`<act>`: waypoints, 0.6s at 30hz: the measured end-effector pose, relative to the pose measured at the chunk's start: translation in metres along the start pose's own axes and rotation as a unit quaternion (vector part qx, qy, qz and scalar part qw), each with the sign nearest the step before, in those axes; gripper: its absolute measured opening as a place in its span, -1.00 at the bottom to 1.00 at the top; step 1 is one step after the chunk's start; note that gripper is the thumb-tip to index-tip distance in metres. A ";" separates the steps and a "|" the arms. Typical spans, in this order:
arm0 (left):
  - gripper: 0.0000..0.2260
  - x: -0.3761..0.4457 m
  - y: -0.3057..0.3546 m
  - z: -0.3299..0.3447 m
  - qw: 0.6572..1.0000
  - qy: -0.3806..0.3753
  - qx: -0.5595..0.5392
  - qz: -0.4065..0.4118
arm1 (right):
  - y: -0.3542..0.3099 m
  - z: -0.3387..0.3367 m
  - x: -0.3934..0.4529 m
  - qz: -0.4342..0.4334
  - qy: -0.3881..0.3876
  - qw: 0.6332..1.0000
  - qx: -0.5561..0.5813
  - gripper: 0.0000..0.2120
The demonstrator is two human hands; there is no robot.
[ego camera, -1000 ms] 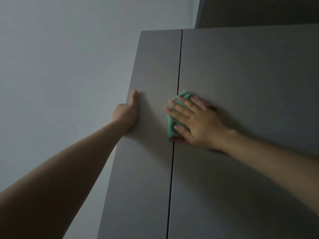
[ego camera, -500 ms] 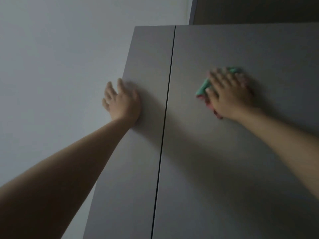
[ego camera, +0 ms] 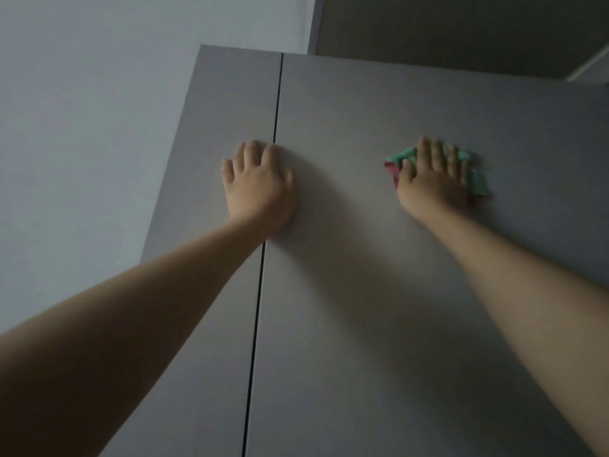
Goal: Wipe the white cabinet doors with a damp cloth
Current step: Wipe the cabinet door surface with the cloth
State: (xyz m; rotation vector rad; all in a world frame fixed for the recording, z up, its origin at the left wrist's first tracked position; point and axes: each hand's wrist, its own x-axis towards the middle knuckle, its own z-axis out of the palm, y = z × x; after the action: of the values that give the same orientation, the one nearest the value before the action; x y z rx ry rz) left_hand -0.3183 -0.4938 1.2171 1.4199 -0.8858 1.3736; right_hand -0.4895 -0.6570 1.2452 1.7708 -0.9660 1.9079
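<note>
We press the cloth flat against the right door with our right hand, palm down, fingers straight and close together, none curled round it. The cloth sits high on that door, well right of the seam, its green edges showing past the fingertips and the far side of the hand, with a red corner at the left.

Our left hand rests flat on the left door, fingers straight and slightly apart, its thumb side touching the seam. We judge it braces the doors shut while we wipe.

The cloth looks soft, light and bunched, so it will fold or slip out from under the palm if pressure is uneven; damp, it should cling to the panel somewhat. The best hold is the present one: palm over the middle, fingers spread enough to pin the loose edges.

The doors look stiff, smooth and flat with no handle in view, so they give little grip and may swing under a hard push. The wall stands to the left.
</note>
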 end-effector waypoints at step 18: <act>-0.60 -0.027 0.116 0.023 0.999 -0.024 -0.034 0.027 | 0.066 -0.006 -0.020 -0.284 -0.022 0.959 -0.001 -0.50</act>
State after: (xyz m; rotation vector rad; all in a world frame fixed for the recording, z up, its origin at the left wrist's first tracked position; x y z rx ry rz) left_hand -0.4235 -0.5534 1.2082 1.3907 -0.9997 1.3416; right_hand -0.5357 -0.6952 1.2104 1.8404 -0.3980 1.5013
